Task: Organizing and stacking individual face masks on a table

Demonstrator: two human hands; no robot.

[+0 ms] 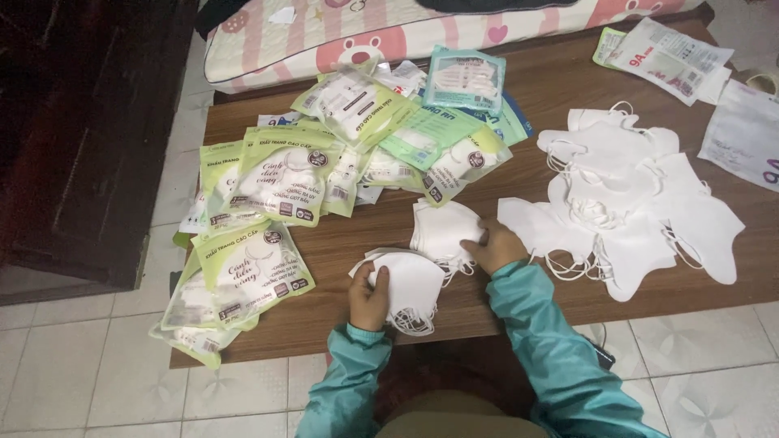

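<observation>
Two small stacks of folded white masks lay on the wooden table [519, 89], well right of the heap of packaged masks [324, 154]. Left hand [369, 298] gripped the near stack [410, 284]. Right hand [497, 246], fingers curled, pressed the far stack [442, 229], just left of it. Loose masks [633, 203] lay right.

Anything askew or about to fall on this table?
Yes: the green-and-clear mask packets at the table's left corner overhang the edge, some tilting toward the tiled floor. The loose white masks lie in an untidy heap.
</observation>
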